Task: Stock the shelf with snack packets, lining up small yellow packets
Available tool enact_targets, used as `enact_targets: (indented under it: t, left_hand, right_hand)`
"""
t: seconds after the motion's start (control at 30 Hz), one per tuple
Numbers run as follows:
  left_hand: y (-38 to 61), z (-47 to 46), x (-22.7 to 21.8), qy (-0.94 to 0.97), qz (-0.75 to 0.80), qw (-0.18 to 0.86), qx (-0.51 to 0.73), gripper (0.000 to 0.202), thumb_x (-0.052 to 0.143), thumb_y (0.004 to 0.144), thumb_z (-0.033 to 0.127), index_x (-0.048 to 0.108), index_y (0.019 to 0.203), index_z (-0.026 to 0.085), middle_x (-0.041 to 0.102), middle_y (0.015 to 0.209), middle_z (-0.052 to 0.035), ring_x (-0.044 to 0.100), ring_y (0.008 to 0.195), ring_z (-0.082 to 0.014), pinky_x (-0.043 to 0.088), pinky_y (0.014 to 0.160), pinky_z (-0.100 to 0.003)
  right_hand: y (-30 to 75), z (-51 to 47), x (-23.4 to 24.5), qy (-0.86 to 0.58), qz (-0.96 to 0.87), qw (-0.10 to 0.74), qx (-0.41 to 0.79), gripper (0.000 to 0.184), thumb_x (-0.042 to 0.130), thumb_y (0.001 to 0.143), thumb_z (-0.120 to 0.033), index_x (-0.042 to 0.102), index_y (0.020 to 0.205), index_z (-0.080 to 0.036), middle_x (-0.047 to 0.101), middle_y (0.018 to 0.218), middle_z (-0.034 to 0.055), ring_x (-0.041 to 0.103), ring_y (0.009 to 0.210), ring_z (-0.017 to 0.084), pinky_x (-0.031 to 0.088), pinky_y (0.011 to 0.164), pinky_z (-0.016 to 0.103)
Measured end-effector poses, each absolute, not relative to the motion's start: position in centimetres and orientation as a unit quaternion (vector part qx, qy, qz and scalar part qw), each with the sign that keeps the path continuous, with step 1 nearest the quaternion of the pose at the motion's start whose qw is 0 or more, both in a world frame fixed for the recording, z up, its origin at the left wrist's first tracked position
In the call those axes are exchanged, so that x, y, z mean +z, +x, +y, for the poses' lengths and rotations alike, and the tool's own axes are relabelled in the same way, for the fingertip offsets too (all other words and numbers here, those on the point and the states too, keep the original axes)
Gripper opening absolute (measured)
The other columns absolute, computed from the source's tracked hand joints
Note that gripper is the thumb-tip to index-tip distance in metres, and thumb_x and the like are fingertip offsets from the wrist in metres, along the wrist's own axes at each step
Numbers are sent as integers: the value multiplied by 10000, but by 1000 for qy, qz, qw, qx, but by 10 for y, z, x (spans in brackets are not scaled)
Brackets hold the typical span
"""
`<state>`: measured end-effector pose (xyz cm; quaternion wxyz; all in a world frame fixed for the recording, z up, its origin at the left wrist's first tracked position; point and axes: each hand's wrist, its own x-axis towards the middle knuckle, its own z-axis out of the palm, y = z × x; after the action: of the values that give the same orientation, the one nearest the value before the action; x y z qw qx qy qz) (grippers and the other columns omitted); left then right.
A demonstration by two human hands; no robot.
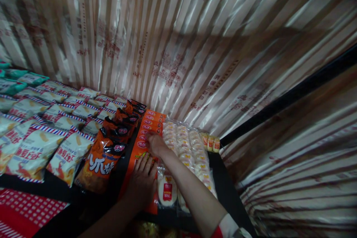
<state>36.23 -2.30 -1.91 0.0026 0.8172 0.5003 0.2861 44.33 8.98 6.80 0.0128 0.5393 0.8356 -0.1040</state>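
Observation:
My left hand (145, 171) lies flat, palm down, on the near part of a row of flat orange packets (150, 117) that seem to overlap. Its fingers are slightly spread. Farther up the same row, my right hand (155, 144) has its fingers bent and closed at a packet; the fingertips are dim. Repeated oval logos run up the orange row. Right beside it, partly under my right forearm, lie clear-wrapped round white pastries (167, 189) in several columns. Left of the row stand orange and black snack bags (102, 160).
White snack bags (35, 150) with striped tops fill the left, with teal bags (30, 78) beyond. Small yellow packs (213, 144) sit at the back right corner. A striped curtain (173, 44) hangs behind, with a dark bar (292, 96) slanting at right. Red checked cloth (28, 208) shows front left.

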Motion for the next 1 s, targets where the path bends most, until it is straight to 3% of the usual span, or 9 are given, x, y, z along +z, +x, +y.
enact_targets:
  t: [0.3,0.57,0.67,0.87,1.0]
  left_hand:
    - [359,-21,-13,837,491,3,242,492,545,772,277,506,1251,170,518,1323,-151,434,1257,-328,368,1014,-510]
    - [358,-19,-14,828,492,36,265,467,535,801,351,522,1240,191,494,1349,-135,410,1275,-310,344,1028,-498]
    - [358,-18,-15,828,493,39,264,463,540,796,359,533,1227,192,498,1344,-136,409,1275,-315,348,1024,-498]
    - [358,-18,-16,826,493,32,274,432,551,787,344,554,1194,199,509,1335,-125,421,1267,-305,346,1031,-491]
    - [360,-18,-13,821,502,38,269,399,562,779,333,584,1152,192,522,1321,-136,451,1243,-308,345,1033,-489]
  right_hand:
    - [445,103,84,510,850,102,-80,331,607,779,-202,643,1096,-113,675,1053,148,619,998,251,462,837,301]
    - [438,104,93,527,835,148,-59,625,719,706,-302,521,1281,-157,662,1085,173,607,1032,317,469,843,385]
    - [437,102,92,534,829,152,-67,684,719,705,-297,472,1319,-124,647,1092,210,606,1022,344,476,825,418]
    - [436,99,83,548,822,122,-94,633,707,710,-247,487,1296,-156,560,1256,164,549,1132,262,450,893,315]
    - [436,100,73,571,809,93,-107,670,726,677,-222,483,1293,-125,487,1330,191,483,1212,273,419,951,329]
